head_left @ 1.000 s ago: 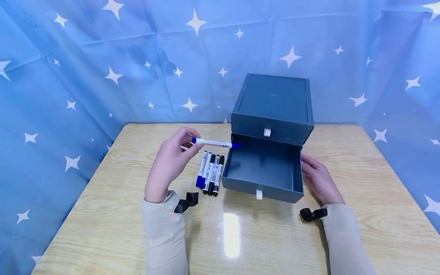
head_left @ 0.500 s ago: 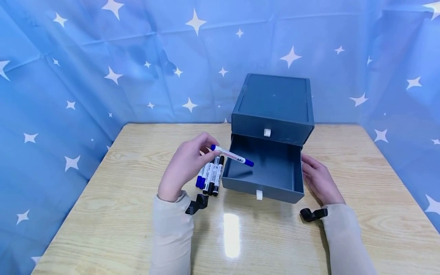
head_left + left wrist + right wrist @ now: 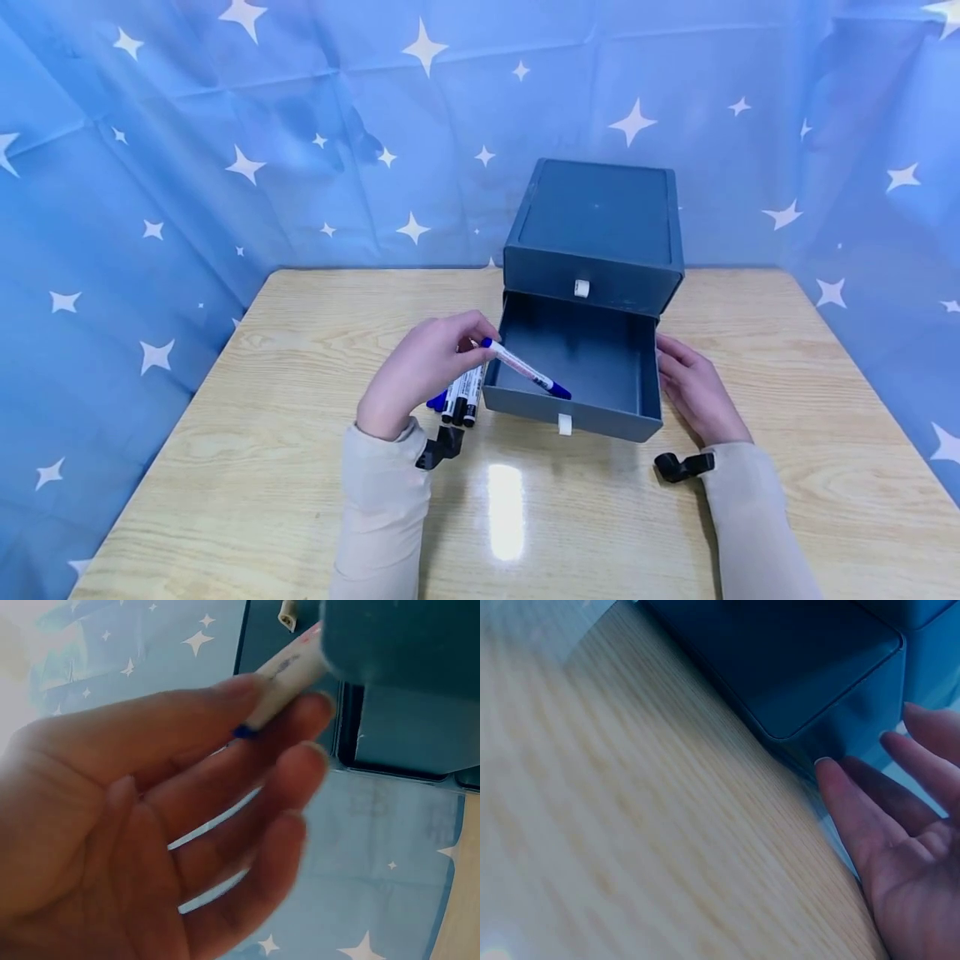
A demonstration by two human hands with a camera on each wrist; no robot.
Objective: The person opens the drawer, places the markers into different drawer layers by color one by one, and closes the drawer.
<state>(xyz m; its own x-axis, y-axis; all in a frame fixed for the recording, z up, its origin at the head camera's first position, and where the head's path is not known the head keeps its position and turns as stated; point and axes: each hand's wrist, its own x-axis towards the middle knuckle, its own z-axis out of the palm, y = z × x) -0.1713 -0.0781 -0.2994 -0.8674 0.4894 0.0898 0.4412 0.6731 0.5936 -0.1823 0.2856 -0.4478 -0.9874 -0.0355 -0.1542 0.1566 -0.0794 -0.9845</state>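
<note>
My left hand pinches a white marker with blue ends between thumb and fingers. The marker slants down to the right, its far end low inside the pulled-out lower drawer. In the left wrist view the thumb and forefinger grip the marker near its blue end. My right hand is beside the drawer's right side, fingers loosely extended. The right wrist view shows this hand with fingertips right at the drawer's outer wall. Partly hidden under my left hand lie several markers with blue and black caps.
The dark blue two-drawer box stands toward the back of the wooden table, its upper drawer closed. White pull tabs stick out at the drawer fronts. Behind the table hangs a blue star-patterned cloth.
My left hand has moved right and toward me, bringing the marker from beside the box down into the lower drawer and tilting it. My right hand has stayed in place.
</note>
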